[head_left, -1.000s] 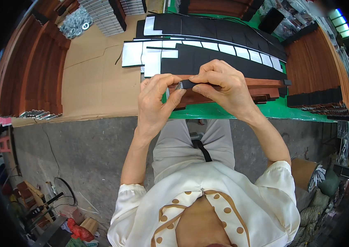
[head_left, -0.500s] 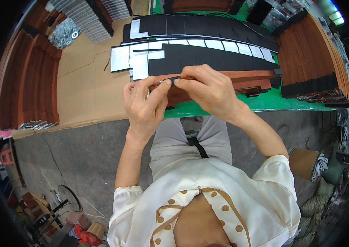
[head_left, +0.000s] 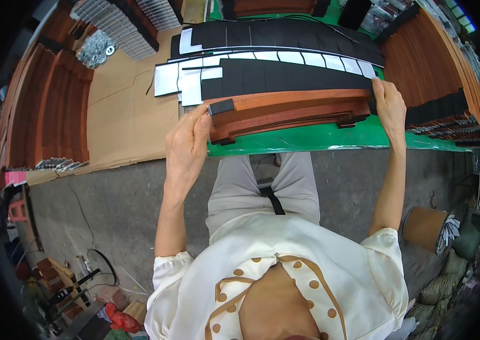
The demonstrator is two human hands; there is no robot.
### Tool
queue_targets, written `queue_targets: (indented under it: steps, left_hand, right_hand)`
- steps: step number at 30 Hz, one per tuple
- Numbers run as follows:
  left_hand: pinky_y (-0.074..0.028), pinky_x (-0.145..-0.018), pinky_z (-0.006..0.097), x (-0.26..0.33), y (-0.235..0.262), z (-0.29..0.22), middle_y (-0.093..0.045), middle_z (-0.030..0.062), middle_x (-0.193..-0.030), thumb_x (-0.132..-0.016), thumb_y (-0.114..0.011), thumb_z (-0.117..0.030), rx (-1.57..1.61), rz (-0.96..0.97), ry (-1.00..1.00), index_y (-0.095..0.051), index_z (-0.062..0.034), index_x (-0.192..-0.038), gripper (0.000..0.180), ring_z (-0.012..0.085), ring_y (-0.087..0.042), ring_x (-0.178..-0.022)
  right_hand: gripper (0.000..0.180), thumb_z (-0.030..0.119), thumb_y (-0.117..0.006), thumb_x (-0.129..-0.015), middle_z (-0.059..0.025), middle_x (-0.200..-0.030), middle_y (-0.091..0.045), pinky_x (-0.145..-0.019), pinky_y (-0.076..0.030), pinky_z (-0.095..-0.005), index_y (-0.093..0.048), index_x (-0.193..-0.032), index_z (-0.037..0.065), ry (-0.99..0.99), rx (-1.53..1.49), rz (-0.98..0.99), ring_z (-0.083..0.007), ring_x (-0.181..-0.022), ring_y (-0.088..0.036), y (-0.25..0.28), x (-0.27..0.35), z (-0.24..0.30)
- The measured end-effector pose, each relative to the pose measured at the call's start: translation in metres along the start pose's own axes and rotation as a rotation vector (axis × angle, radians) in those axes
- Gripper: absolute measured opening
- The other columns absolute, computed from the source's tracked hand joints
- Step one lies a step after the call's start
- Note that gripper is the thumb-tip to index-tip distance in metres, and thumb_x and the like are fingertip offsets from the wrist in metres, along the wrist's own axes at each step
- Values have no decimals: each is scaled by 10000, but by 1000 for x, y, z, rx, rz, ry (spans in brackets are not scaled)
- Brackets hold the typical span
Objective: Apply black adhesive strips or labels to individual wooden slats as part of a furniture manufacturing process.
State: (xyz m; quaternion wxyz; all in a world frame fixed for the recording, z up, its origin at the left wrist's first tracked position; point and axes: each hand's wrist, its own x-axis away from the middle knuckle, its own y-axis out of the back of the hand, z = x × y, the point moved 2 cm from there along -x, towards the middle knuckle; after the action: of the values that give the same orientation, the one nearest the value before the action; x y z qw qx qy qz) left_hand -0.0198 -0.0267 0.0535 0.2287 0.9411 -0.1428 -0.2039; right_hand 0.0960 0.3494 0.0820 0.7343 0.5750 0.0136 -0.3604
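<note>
A long reddish-brown wooden strip (head_left: 296, 100) lies near the table's front edge, with a black band (head_left: 221, 107) around its left end. My left hand (head_left: 188, 136) grips that end, thumb and fingers closed beside the band. At the opposite end, my right hand (head_left: 389, 105) has its fingers closed around the strip's tip, which they partly hide. Another brown wooden piece (head_left: 296, 118) with small dark blocks under it sits just in front of the strip. Beyond it lie a black sheet (head_left: 285, 73) and white panels (head_left: 191, 90).
Stacks of brown strips with black ends stand at the left (head_left: 53, 107) and right (head_left: 432, 68). A clear bag of metal parts (head_left: 96, 51) rests near the metal-edged stack (head_left: 103, 25). Cardboard (head_left: 118, 133) covers the table's left; green covering (head_left: 291, 139) shows at the front.
My hands were together at the black band on the strip's left end. My right hand has moved right to the far end, while my left hand stays at the left end.
</note>
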Motion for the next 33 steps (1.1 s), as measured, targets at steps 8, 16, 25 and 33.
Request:
queue_targets:
  steps: [8,16,25,33]
  left_hand:
    - [-447,-614,280,7,-2,-1,-641,100,-834,-934,-568,-288,47,-28,145,-663,13,-1030,330,126,-569,-697]
    - [-462,-826,289,14,-5,25,-650,109,-984,-905,-579,-123,-167,-44,-47,-649,24,-1056,222,173,-606,-948]
    - [-316,-1049,414,16,-20,35,-461,124,-1313,-969,-355,-524,431,224,803,-379,-8,-1368,652,217,-428,-1241]
    - [-286,-1060,502,-3,-23,34,-337,220,-1396,-854,-331,-731,445,354,909,-292,-47,-1410,882,295,-326,-1332]
  right_hand:
    - [235,204,-562,-929,-6,-826,-654,-693,-439,-226,-681,-980,7,-256,-564,-79,-66,-745,-541,-13,24,-18]
    - [187,148,-569,-915,0,-786,-650,-663,-437,-217,-672,-976,4,-352,-558,-12,-61,-742,-553,-11,67,-17]
    - [580,445,-482,-942,-124,-1324,-470,-975,-389,-407,-461,-1322,7,-719,-802,372,-267,-1222,-441,-32,51,-45]
    - [822,651,-321,-904,-237,-1460,-279,-1069,-189,-560,-304,-1422,12,-809,-955,683,-390,-1370,-227,-27,49,-49]
